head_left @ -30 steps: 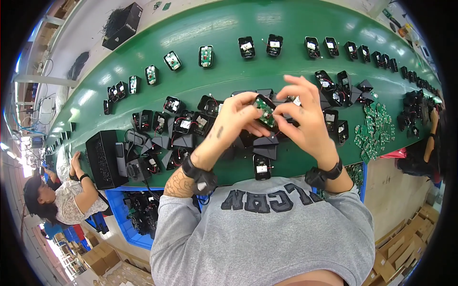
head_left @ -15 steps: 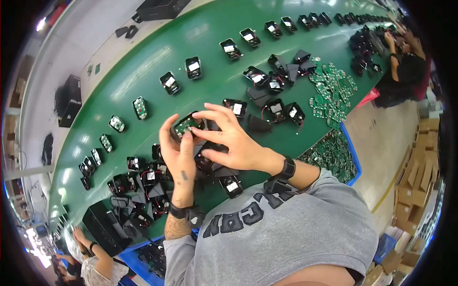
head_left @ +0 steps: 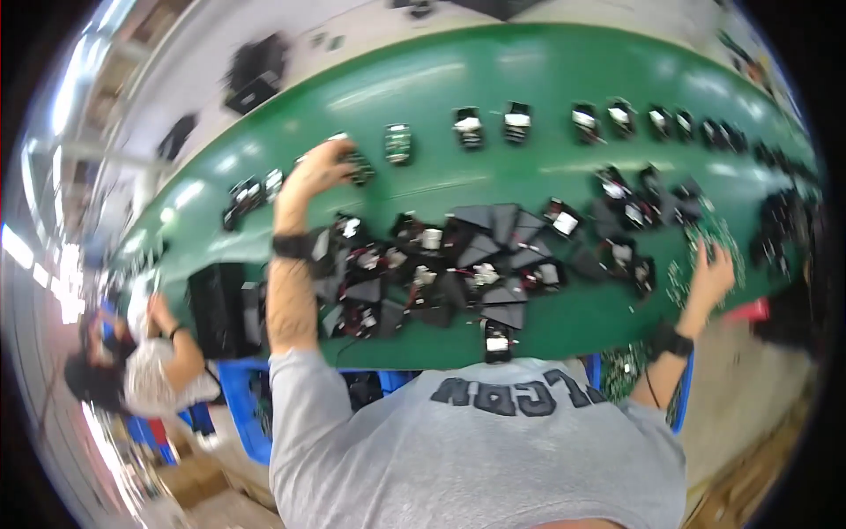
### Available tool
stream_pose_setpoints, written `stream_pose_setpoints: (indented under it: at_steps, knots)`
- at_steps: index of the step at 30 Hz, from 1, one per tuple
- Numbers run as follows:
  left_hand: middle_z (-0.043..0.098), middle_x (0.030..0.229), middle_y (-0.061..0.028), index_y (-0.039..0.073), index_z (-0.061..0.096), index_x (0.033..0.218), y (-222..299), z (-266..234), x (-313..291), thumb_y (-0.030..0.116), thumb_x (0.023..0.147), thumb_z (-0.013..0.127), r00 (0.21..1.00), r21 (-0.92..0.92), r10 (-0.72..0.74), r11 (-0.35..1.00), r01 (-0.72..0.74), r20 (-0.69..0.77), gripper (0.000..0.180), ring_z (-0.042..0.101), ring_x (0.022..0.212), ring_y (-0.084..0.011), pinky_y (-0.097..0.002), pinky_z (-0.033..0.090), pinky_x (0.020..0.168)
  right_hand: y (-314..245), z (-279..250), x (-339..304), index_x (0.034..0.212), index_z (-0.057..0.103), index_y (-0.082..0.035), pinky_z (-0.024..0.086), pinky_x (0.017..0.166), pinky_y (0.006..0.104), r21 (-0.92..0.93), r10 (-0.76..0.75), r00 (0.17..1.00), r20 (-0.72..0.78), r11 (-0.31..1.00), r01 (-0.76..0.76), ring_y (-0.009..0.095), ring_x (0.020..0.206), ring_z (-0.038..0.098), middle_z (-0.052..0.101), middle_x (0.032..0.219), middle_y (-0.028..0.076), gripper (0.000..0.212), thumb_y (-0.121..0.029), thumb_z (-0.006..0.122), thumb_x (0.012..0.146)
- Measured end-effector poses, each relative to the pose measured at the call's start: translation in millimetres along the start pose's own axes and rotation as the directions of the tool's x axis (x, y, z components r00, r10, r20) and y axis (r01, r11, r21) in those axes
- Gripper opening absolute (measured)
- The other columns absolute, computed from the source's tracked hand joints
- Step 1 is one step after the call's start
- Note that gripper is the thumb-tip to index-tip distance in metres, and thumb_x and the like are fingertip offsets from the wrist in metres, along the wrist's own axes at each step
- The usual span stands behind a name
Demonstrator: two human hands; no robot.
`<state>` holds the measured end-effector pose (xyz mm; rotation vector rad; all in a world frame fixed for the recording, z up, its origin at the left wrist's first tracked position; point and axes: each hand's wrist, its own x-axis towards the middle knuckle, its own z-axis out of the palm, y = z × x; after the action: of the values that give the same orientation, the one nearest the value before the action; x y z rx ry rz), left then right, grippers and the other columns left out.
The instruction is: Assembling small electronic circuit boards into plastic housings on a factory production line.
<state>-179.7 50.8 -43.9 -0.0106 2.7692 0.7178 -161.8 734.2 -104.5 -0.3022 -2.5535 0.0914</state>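
Note:
My left hand [head_left: 319,169] reaches over the belt-like green table [head_left: 441,185], fingers curled round a small black housing [head_left: 359,167] with a green circuit board inside. Right beside it stands another board-fitted housing [head_left: 398,144]. My right hand [head_left: 712,275] is far to the right, fingers stretched and apart, at a loose pile of green circuit boards [head_left: 721,231]. Its fingertips are blurred, and I see nothing held in them. Between my arms lie several black housings [head_left: 432,238] with wires and white labels, jumbled with dark wedge-shaped parts [head_left: 502,225].
A row of open black housings [head_left: 517,122] runs along the far side. A black box [head_left: 216,309] sits at the left near edge. Blue bins [head_left: 236,406] stand under the table's near side. A co-worker's hand [head_left: 160,310] shows at far left.
My hands have parted: the left carried the board-fitted housing to the far left of the table, while the right swung out to the circuit board pile. The whole view has turned.

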Motion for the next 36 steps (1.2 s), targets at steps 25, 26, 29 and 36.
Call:
stream_pose_setpoints:
  at_steps: [25,26,29,36]
  knots:
    - [0.058,0.114,-0.0196,0.003,0.051,0.126,-92,-5,-68,0.012,0.083,0.061,0.462,-0.080,-0.082,0.997,0.025,-0.883,0.044,0.064,0.084,-0.0264,-0.0377,0.051,0.078,49,39,5,0.117,0.063,-0.009,0.048,0.081,0.0365,0.143,0.160,0.982,0.099,0.975,-0.173,0.026,0.092,0.064,0.068,0.104,0.010,0.035,-0.027,0.062,0.086]
    - [0.056,0.116,-0.0203,-0.001,0.052,0.123,-144,-17,-81,0.019,0.082,0.057,0.340,-0.026,-0.079,0.987,0.157,-0.937,0.046,0.061,0.082,-0.0317,-0.0409,0.049,0.083,46,38,7,0.117,0.063,-0.009,0.048,0.081,0.0354,0.205,0.166,0.982,0.094,0.962,-0.182,0.025,0.091,0.064,0.068,0.102,0.010,0.035,-0.027,0.062,0.086]
    - [0.058,0.116,-0.0297,-0.001,0.053,0.125,-263,-47,-112,0.031,0.077,0.054,0.108,-0.349,-0.452,0.800,0.488,-0.885,0.058,0.058,0.110,-0.0406,-0.0450,0.046,0.095,54,43,6,0.118,0.063,-0.008,0.048,0.082,0.0327,0.291,0.162,0.979,0.120,0.937,-0.191,0.022,0.090,0.063,0.067,0.101,0.010,0.035,-0.027,0.059,0.089]
    - [0.051,0.134,-0.0224,0.020,0.045,0.139,-330,-43,-137,0.049,0.075,0.059,0.308,-0.433,-0.750,0.610,0.664,-0.585,0.072,0.046,0.125,-0.0395,-0.0448,0.035,0.105,58,41,0,0.118,0.062,-0.003,0.044,0.093,0.0398,-0.059,0.016,0.997,-0.079,0.998,-0.021,0.033,0.108,0.056,0.062,0.117,0.017,0.045,-0.038,0.059,0.091]
